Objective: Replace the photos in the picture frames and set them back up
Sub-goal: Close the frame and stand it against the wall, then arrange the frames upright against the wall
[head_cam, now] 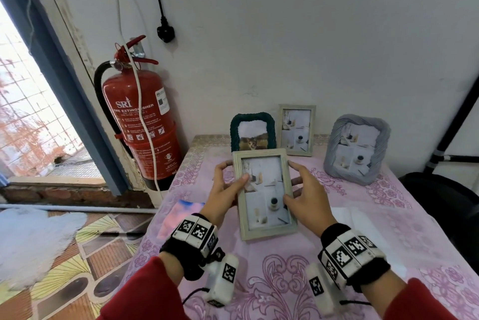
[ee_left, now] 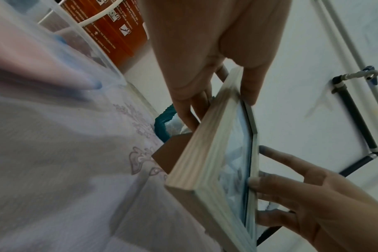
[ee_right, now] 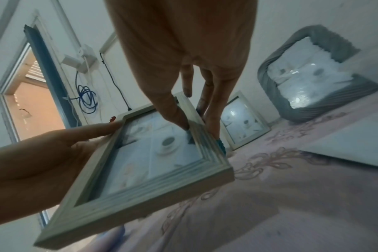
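Sleeves (head_cam: 145, 291) of red cloth cover both forearms, which reach forward side by side from the near edge over a table (head_cam: 285, 281) spread with a pink flowered cloth; each wrist wears a black band with black-and-white marker blocks. Between the two hands, raised off the cloth and tilted back toward the person, is a pale wooden frame (head_cam: 264, 194) with a photo of a cup and small objects behind its glass. The left hand (head_cam: 224, 187) grips the frame's left side: the thumb lies across the front of the glass and the fingers curl round behind. The right hand (head_cam: 305, 195) meets the frame's right side with fingers spread and nearly straight; its thumb tip rests on the front by the right rail, the forefinger points past the upper right corner, and the other fingers reach behind the edge. The left wrist view shows a brown stand (ee_left: 173, 153) jutting from the frame's back. Left of the left hand a pink and blue cloth (head_cam: 178, 216) lies on the table. Beyond the hands, three frames stand against the wall: a dark green one (head_cam: 252, 134) with a cat photo, a second pale wooden one (head_cam: 296, 129), and, further right, a grey fabric one (head_cam: 356, 148). Far left of them a red fire extinguisher (head_cam: 140, 117) hangs on the wall.
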Motion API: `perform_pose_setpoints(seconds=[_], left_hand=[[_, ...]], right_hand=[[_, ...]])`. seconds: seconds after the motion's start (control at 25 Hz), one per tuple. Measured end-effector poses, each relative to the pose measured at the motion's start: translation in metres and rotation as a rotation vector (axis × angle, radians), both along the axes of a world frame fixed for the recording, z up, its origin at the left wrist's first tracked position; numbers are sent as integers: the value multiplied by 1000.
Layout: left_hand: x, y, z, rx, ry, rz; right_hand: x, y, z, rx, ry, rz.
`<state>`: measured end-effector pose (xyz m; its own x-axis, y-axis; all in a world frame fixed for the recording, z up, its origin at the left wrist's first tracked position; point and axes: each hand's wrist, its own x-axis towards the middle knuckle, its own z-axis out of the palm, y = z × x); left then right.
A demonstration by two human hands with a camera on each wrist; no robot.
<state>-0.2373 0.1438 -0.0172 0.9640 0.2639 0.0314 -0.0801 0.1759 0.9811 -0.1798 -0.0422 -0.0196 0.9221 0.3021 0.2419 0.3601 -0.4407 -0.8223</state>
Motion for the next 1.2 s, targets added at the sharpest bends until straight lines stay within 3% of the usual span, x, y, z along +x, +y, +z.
perform_pose_setpoints(seconds=[0.36,0.68,0.92,1.2], left_hand=[[30,67,63,-8,-149,90],[77,154,104,25,-195,160],[132,206,87,-10,-185,183],[176,232,25,-144,-96,202]], right_hand=[[40,67,61,140,-122,139],[120,166,141,-5,-238,307],[181,226,147,-224,-255,339],[226,256,118,-594,-156,358]])
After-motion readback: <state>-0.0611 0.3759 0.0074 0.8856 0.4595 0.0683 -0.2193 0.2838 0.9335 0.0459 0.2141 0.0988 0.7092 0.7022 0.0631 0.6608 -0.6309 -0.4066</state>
